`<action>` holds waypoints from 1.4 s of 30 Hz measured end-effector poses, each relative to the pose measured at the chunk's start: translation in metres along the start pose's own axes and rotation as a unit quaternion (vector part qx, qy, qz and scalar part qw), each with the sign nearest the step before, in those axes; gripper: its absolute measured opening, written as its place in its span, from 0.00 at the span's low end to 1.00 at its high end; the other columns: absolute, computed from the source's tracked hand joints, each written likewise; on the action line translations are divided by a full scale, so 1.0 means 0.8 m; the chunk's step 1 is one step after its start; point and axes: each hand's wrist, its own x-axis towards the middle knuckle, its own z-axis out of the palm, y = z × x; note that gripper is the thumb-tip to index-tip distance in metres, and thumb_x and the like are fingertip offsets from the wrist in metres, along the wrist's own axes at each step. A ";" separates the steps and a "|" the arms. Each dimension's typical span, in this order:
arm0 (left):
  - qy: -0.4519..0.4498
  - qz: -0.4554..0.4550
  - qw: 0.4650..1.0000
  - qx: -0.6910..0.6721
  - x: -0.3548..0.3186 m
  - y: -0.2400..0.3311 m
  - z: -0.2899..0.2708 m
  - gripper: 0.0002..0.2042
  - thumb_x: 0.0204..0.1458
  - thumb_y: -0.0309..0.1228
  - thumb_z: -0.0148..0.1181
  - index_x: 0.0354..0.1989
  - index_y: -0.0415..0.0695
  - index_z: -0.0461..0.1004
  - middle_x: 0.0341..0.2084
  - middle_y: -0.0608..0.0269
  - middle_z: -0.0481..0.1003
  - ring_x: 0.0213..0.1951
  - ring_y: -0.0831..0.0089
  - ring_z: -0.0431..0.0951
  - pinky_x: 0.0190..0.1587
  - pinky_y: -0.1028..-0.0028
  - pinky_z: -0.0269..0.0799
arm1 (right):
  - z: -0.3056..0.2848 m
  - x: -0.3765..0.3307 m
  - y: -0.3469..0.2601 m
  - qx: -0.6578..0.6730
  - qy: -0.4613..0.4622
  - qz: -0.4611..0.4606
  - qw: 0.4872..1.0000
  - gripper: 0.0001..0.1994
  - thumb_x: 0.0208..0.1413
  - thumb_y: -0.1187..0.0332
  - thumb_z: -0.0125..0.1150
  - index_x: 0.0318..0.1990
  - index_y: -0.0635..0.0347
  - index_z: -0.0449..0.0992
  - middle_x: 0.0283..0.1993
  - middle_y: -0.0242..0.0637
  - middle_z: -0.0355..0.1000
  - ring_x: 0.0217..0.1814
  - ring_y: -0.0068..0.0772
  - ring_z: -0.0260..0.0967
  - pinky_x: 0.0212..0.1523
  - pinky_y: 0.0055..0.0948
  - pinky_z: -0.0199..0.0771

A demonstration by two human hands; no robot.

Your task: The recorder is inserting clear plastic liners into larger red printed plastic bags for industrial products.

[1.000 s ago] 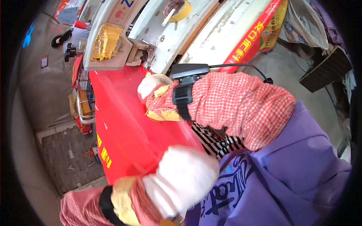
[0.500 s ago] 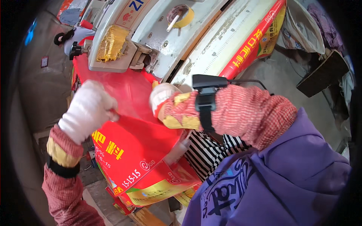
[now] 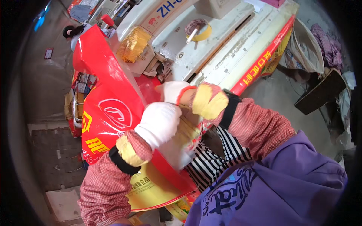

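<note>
A large glossy red plastic sack [image 3: 109, 79] with yellow and white print stands up in front of me, its lower yellow panel [image 3: 151, 188] hanging towards my lap. My left hand [image 3: 158, 124], in a white knitted glove, is closed at the sack's near side; the back of the hand hides its fingertips. Just beyond it, my right hand [image 3: 175, 92], also gloved in white, is closed at the sack's edge beside the machine bed, its fingers partly hidden. The hands nearly touch. A translucent whitish liner [image 3: 175, 148] shows below them.
A white industrial machine, like a sewing machine [image 3: 154, 22], stands ahead, with a fuzzy yellow pad [image 3: 134, 45] on its head. On its bed lies a yellow tape roll [image 3: 203, 32] with a white stick. Another red sack [image 3: 260, 64] lies along the right edge. A person's dark hair [image 3: 73, 31] shows far left.
My left hand has moved right and down, to beside my right hand. The sack's left part has swung up and now stands higher. The view has shifted a little.
</note>
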 end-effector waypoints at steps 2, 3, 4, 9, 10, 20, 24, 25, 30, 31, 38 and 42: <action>0.023 -0.057 0.998 -0.012 0.020 -0.031 0.012 0.05 0.38 0.32 0.55 0.20 0.45 0.72 0.18 0.53 0.73 0.26 0.54 0.74 0.28 0.60 0.69 | -0.001 0.013 0.029 0.211 -0.008 0.034 0.977 0.26 0.50 0.64 0.52 0.59 0.53 0.62 0.42 0.46 0.73 0.41 0.36 0.73 0.40 0.34 0.74; 0.066 -0.077 0.995 -0.012 0.019 -0.059 0.034 0.06 0.42 0.33 0.54 0.20 0.44 0.71 0.19 0.52 0.72 0.26 0.53 0.73 0.27 0.59 0.67 | 0.005 0.005 0.021 0.535 -0.061 0.147 0.830 0.26 0.53 0.67 0.49 0.61 0.52 0.58 0.39 0.42 0.73 0.38 0.33 0.73 0.36 0.32 0.74; 0.180 -0.220 0.905 -0.317 0.028 -0.066 0.042 0.07 0.45 0.32 0.53 0.20 0.43 0.71 0.20 0.49 0.73 0.26 0.50 0.73 0.27 0.59 0.67 | 0.011 0.003 0.022 0.519 -0.055 0.137 0.842 0.26 0.54 0.68 0.48 0.62 0.52 0.56 0.38 0.39 0.72 0.36 0.32 0.72 0.34 0.31 0.74; 0.204 -0.380 0.900 -0.063 0.000 -0.261 0.181 0.13 0.51 0.31 0.43 0.28 0.39 0.75 0.29 0.43 0.74 0.34 0.49 0.75 0.34 0.59 0.68 | 0.056 -0.005 -0.063 0.182 0.013 -0.076 0.980 0.26 0.53 0.66 0.50 0.60 0.60 0.56 0.46 0.42 0.71 0.41 0.36 0.72 0.37 0.31 0.73; 0.054 -0.273 0.960 -0.022 0.055 -0.175 0.087 0.12 0.50 0.30 0.43 0.28 0.40 0.75 0.30 0.42 0.74 0.36 0.48 0.74 0.37 0.58 0.69 | 0.044 -0.008 -0.004 0.168 0.067 -0.030 0.983 0.28 0.52 0.64 0.53 0.60 0.62 0.55 0.48 0.44 0.70 0.43 0.39 0.71 0.40 0.34 0.72; 0.005 -0.257 0.966 -0.005 -0.317 0.000 -0.033 0.03 0.40 0.30 0.54 0.21 0.46 0.73 0.23 0.63 0.70 0.30 0.67 0.71 0.41 0.69 0.68 | 0.075 0.015 -0.121 -0.426 -0.007 -0.251 0.869 0.27 0.44 0.57 0.58 0.53 0.55 0.68 0.59 0.44 0.61 0.64 0.41 0.53 0.64 0.45 0.46; 0.334 -0.305 0.829 0.330 -0.394 0.049 -0.088 0.09 0.31 0.21 0.59 0.26 0.40 0.73 0.41 0.52 0.72 0.45 0.61 0.71 0.46 0.66 0.67 | 0.138 -0.007 -0.214 -0.312 -0.166 -0.234 0.906 0.15 0.48 0.58 0.52 0.37 0.56 0.76 0.41 0.45 0.73 0.42 0.47 0.72 0.40 0.45 0.71; 0.398 -0.340 0.791 0.316 -0.423 0.051 -0.073 0.13 0.31 0.19 0.59 0.31 0.37 0.74 0.47 0.50 0.70 0.49 0.58 0.70 0.49 0.67 0.66 | 0.141 -0.023 -0.241 -0.205 -0.197 -0.230 0.931 0.16 0.50 0.55 0.50 0.35 0.58 0.77 0.34 0.50 0.73 0.37 0.47 0.73 0.35 0.46 0.72; 0.556 -0.538 0.582 -0.249 -0.502 0.089 0.101 0.19 0.58 0.34 0.46 0.54 0.35 0.63 0.51 0.56 0.67 0.52 0.68 0.68 0.55 0.69 0.62 | 0.205 -0.112 -0.296 0.501 -0.645 0.112 0.566 0.12 0.55 0.56 0.48 0.30 0.53 0.70 0.12 0.31 0.60 0.11 0.31 0.61 0.11 0.29 0.55; 0.509 -0.455 0.587 -0.434 -0.524 0.103 0.126 0.21 0.60 0.40 0.43 0.55 0.37 0.62 0.52 0.57 0.67 0.52 0.70 0.68 0.55 0.69 0.62 | 0.203 -0.137 -0.311 0.349 -0.594 0.095 0.719 0.12 0.55 0.56 0.48 0.34 0.53 0.72 0.15 0.31 0.65 0.15 0.31 0.65 0.15 0.30 0.61; 0.561 -0.356 0.265 -0.699 -0.487 0.193 0.201 0.24 0.60 0.46 0.38 0.57 0.40 0.60 0.52 0.62 0.66 0.53 0.71 0.67 0.56 0.68 0.62 | 0.209 -0.236 -0.213 0.054 -0.522 -0.302 0.796 0.23 0.50 0.55 0.52 0.51 0.57 0.68 0.44 0.47 0.72 0.46 0.45 0.70 0.44 0.35 0.70; 0.577 -0.341 0.205 -0.713 -0.485 0.205 0.217 0.21 0.59 0.39 0.43 0.56 0.39 0.61 0.49 0.62 0.69 0.49 0.72 0.69 0.55 0.69 0.63 | 0.104 -0.243 -0.097 0.331 -0.534 -0.038 0.777 0.26 0.53 0.56 0.54 0.57 0.59 0.63 0.51 0.43 0.69 0.54 0.42 0.67 0.50 0.35 0.69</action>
